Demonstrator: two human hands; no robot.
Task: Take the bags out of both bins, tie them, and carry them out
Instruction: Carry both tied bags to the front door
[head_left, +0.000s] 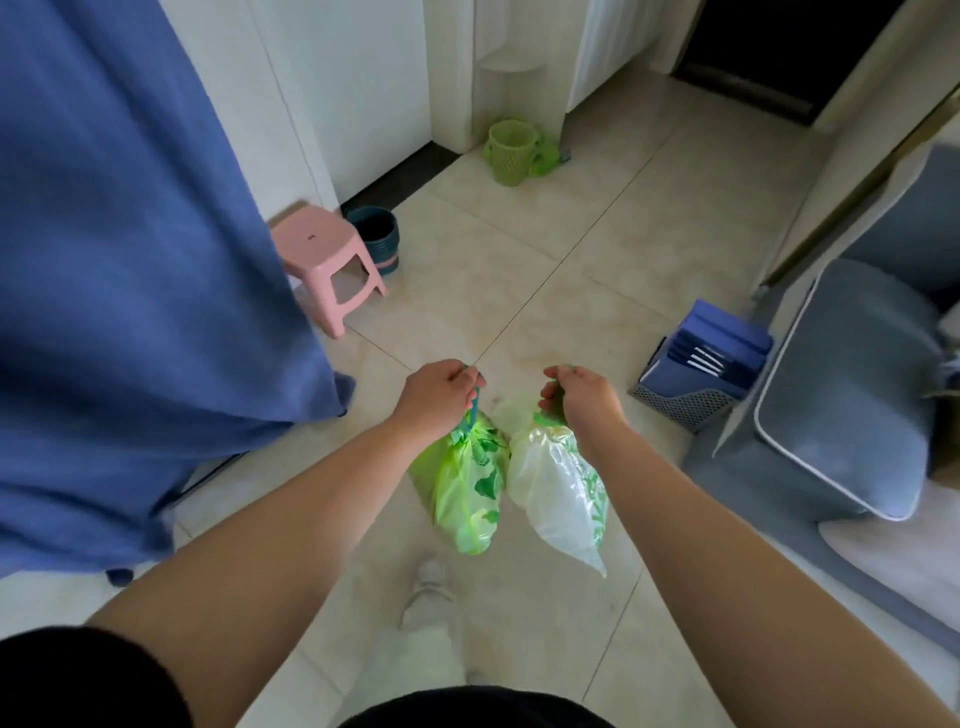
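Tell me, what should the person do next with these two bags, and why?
Probably walk them toward the dark opening ahead. The left hand grips the green bag by its drawstring, the right hand grips the pale bag at its neck, both hang cinched shut, and the green bin looks unlined. Only carrying out seems left.
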